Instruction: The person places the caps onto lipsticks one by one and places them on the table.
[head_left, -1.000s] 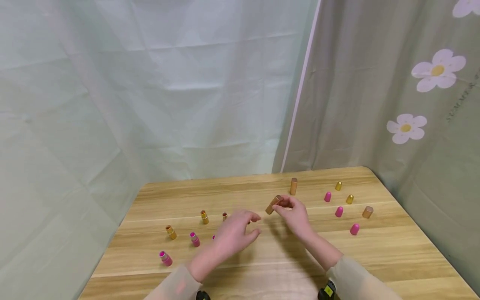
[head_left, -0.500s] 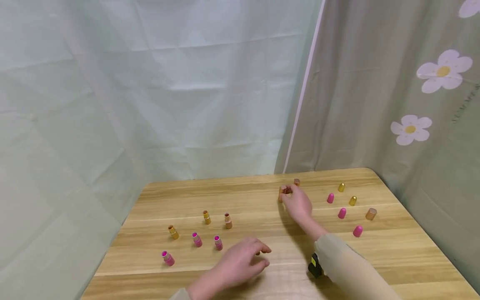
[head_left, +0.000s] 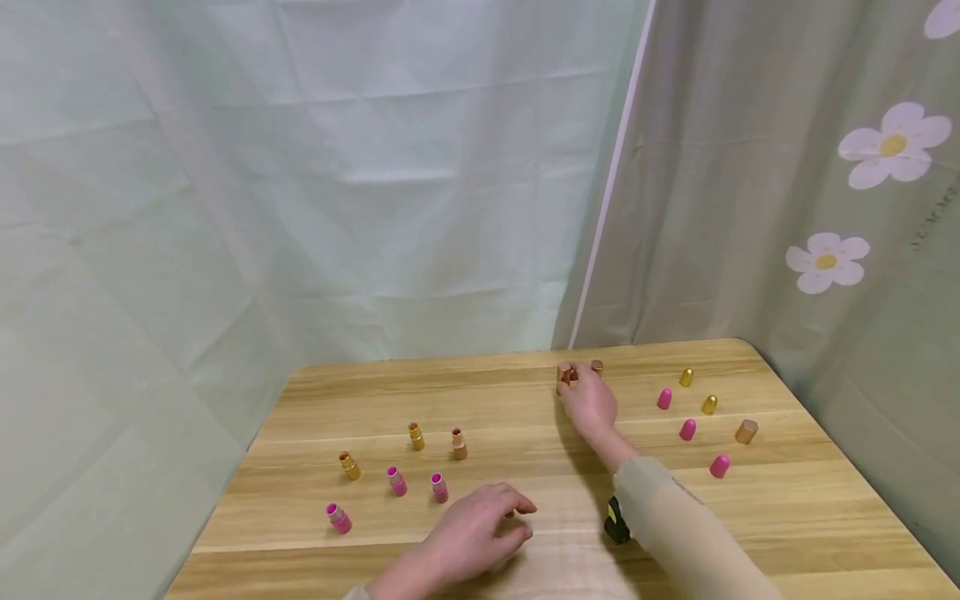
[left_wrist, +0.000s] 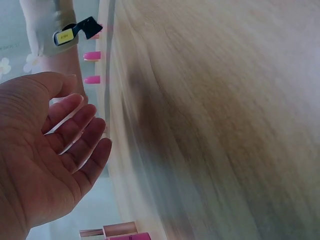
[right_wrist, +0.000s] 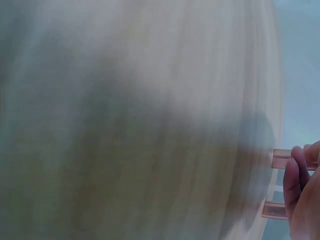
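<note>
Near the table's back edge my right hand pinches an upright copper lipstick tube between thumb and fingers. Just right of it a second copper tube stands partly behind the hand. In the right wrist view, my right hand shows at the right edge, with the held tube and the other tube beside it. My left hand hovers low over the front of the table, fingers loosely bent and holding nothing; its palm shows in the left wrist view.
On the left stand uncapped lipstick tubes: magenta, gold and one copper. On the right are magenta caps, gold caps and a copper cap. Curtains hang behind the table.
My right hand has carried the tilted copper tube back and set it upright beside the other one. My left hand has drawn back toward the front, uncovering tubes on the left.
</note>
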